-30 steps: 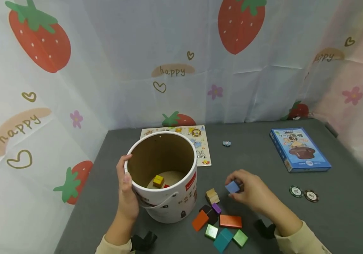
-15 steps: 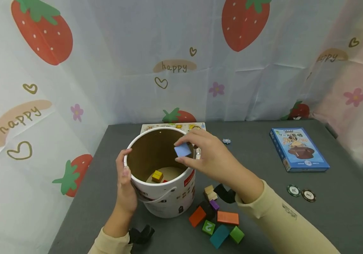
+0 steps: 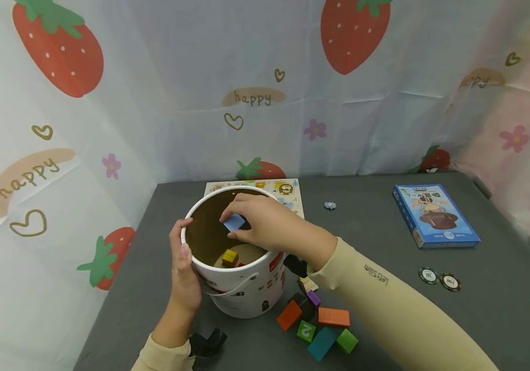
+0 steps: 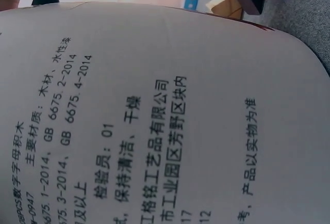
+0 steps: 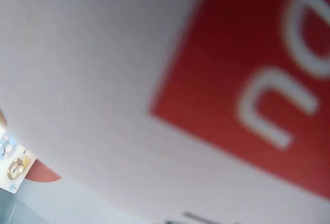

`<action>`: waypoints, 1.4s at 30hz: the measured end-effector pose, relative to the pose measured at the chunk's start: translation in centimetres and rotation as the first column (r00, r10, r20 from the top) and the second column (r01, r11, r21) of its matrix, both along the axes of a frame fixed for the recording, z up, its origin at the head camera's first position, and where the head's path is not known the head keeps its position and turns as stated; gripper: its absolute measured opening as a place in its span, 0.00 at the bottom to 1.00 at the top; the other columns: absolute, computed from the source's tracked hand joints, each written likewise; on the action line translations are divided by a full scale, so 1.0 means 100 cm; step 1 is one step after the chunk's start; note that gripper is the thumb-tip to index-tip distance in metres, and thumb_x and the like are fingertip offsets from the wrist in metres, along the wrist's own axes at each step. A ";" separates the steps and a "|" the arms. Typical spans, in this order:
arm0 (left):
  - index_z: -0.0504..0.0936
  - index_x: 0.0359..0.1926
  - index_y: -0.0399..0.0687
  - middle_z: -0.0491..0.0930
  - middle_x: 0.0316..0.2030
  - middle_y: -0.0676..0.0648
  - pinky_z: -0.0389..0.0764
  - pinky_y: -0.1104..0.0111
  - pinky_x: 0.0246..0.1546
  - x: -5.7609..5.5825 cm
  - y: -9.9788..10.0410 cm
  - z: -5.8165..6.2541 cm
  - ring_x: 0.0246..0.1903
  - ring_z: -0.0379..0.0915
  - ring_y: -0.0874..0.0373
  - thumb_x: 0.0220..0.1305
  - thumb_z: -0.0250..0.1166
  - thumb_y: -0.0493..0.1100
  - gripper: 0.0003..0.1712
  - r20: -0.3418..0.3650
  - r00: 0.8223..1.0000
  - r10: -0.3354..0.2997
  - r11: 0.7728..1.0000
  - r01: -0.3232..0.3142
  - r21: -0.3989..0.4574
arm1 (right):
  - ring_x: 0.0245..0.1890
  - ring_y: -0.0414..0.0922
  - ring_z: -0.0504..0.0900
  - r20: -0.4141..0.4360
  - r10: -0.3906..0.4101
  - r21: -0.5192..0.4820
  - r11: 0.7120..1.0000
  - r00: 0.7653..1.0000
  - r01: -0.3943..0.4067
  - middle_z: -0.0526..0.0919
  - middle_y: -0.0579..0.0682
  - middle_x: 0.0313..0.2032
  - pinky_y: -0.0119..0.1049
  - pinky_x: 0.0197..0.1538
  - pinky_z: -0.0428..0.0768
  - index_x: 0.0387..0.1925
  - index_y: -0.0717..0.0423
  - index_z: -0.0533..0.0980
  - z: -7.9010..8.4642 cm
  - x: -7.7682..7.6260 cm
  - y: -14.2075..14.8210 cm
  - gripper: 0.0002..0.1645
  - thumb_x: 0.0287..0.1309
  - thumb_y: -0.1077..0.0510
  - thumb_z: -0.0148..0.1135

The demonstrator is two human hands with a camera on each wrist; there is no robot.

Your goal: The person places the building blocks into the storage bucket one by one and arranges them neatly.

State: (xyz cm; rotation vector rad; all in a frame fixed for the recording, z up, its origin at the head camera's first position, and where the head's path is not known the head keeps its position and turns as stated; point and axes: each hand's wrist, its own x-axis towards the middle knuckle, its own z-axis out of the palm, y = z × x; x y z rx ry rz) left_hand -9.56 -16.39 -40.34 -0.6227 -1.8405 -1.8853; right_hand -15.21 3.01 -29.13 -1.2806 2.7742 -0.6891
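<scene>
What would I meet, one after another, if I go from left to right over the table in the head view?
Left hand, white bucket, green block marked 2, teal block, other green block, blue box. The right hand, pinching a light blue block, overlaps the bucket, so it has no clear place.

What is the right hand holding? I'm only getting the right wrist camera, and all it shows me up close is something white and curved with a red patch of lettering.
Observer: From the head camera, the right hand pinches a blue toy block.

Visitor: Ah! And what's the other hand up to?

Observer: The left hand grips the rim of the white bucket, the curved thing filling your picture.

Visitor: Is anything lying inside it?

Observer: Yes, a yellow toy block sits on the bottom.
</scene>
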 end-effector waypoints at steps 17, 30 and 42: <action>0.48 0.69 0.39 0.53 0.64 0.32 0.65 0.60 0.53 -0.003 0.003 -0.005 0.56 0.56 0.34 0.70 0.33 0.50 0.31 -0.041 0.999 -0.005 1.000 0.006 0.024 | 0.35 0.41 0.72 0.052 -0.357 -0.513 0.792 0.933 0.332 0.73 0.40 0.37 0.38 0.41 0.73 0.41 0.45 0.77 -0.013 0.000 0.080 0.09 0.66 0.49 0.55; 0.49 0.69 0.39 0.52 0.64 0.33 0.63 0.58 0.53 -0.001 0.004 -0.002 0.57 0.54 0.34 0.70 0.34 0.51 0.32 -0.036 0.999 0.019 0.999 -0.018 0.036 | 0.39 0.44 0.77 0.287 -0.290 0.202 0.950 0.913 0.238 0.79 0.49 0.42 0.44 0.44 0.75 0.52 0.53 0.77 -0.115 -0.003 0.099 0.22 0.56 0.52 0.68; 0.49 0.69 0.39 0.53 0.64 0.33 0.63 0.60 0.53 0.000 0.007 -0.001 0.56 0.55 0.35 0.71 0.36 0.53 0.33 -0.040 0.999 0.020 0.998 -0.017 0.062 | 0.27 0.43 0.72 0.254 -0.261 0.177 0.959 0.931 0.220 0.72 0.44 0.33 0.39 0.34 0.73 0.36 0.50 0.82 -0.147 0.012 0.091 0.08 0.52 0.61 0.67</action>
